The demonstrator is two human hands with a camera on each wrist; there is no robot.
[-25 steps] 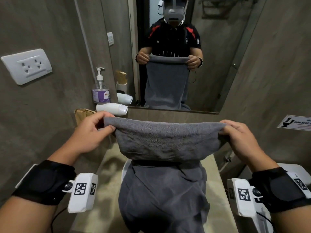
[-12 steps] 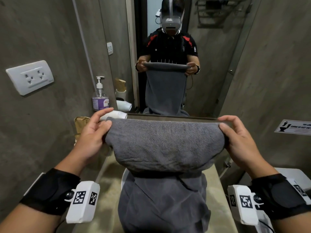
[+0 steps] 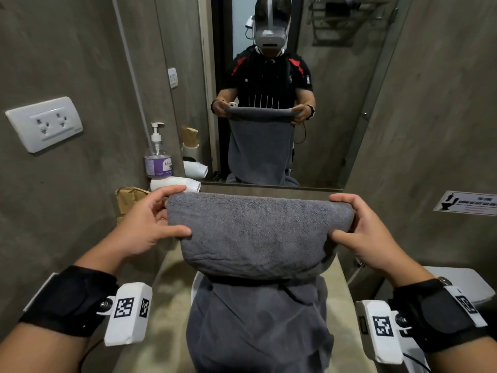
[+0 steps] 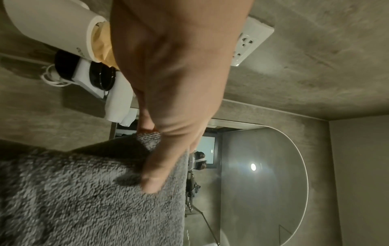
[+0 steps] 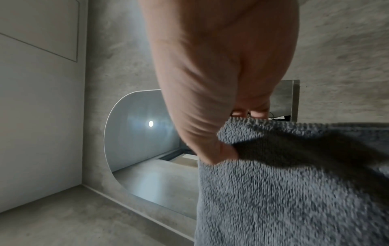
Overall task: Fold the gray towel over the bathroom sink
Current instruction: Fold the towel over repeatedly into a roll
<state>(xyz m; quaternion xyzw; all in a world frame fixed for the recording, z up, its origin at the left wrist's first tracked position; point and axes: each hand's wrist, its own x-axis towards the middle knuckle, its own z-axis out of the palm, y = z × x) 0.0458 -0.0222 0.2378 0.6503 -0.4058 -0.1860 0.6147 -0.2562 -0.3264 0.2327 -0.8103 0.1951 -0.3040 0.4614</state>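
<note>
A gray terry towel [image 3: 255, 232] hangs folded between my two hands above the sink counter [image 3: 172, 286]. Its upper flap drapes toward me and the rest falls down over the white basin [image 3: 194, 285], which is mostly hidden. My left hand [image 3: 150, 224] pinches the towel's left fold, thumb on the near face and fingers behind. My right hand [image 3: 368, 230] pinches the right fold the same way. In the left wrist view the thumb [image 4: 155, 179] presses on the towel [image 4: 84, 199]. The right wrist view shows the thumb [image 5: 210, 154] on the towel [image 5: 294, 183].
A soap pump bottle [image 3: 157, 157], a white hair dryer [image 3: 174, 184] and a brown paper bag [image 3: 129, 197] stand at the counter's back left. A wall socket [image 3: 44, 123] is on the left wall. The mirror [image 3: 269, 90] is straight ahead. A toilet tank [image 3: 468, 289] sits at the right.
Both hands have lowered the fold and turned it toward me, so more of the near flap shows. My thumbs have moved onto the towel's front face.
</note>
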